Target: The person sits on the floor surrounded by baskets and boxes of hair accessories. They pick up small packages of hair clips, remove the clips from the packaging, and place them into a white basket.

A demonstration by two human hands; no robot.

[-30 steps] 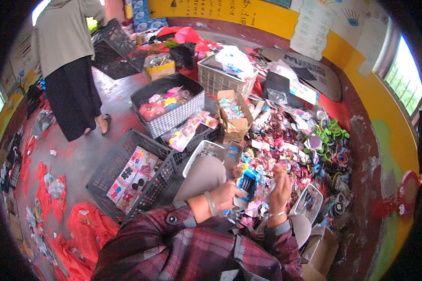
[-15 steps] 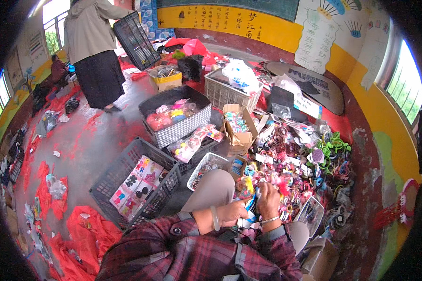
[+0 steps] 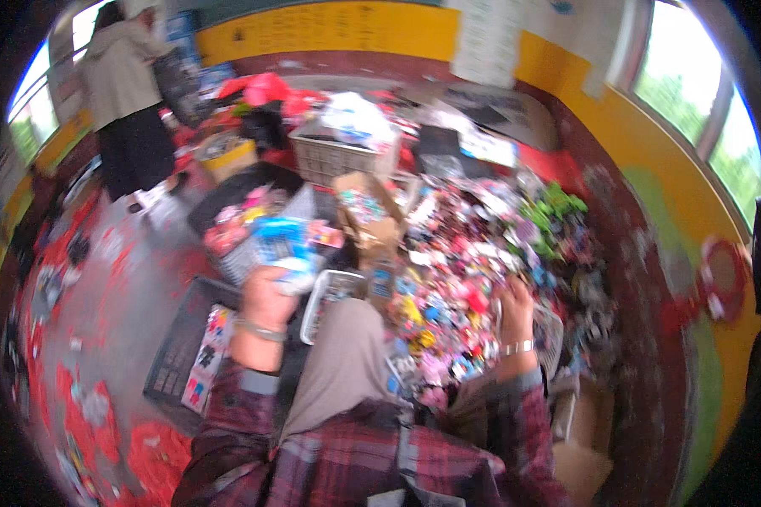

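1. Blue with a white lower end, the flat packet (image 3: pixel 283 241) is at 9 o'clock from the view's centre, clamped by its lower part in the left hand (image 3: pixel 269 300) at 8 o'clock.
2. Near 4 o'clock, the right hand (image 3: pixel 514 314) is over the pile (image 3: pixel 448 279); its fingers look bent, but blur hides whether they hold anything, so I cannot tell its grip.
3. Gripped at one end only, the packet could slip or bend; a smooth wrapper, if it has one, would be the cause.
4. Dropped, it could land in the box (image 3: pixel 301 207) at 10 o'clock or the tray (image 3: pixel 312 308) between 7 and 8, mixing with the contents.
5. Careless pulling at the pile could scatter or snag pieces, since they look loose and jumbled.
6. A low swing of the left hand might knock the tray, close beside the knee (image 3: pixel 347 334).
7. Textures vary: the pile is small, lumpy, pink, red and white; rings (image 3: pixel 556 211) between 2 and 3 o'clock are bright green; the box is check-patterned, the tray white-rimmed; the carton (image 3: pixel 380 232) at 12 is brown cardboard; the crate (image 3: pixel 171 359) at 8 is dark and straight-sided.
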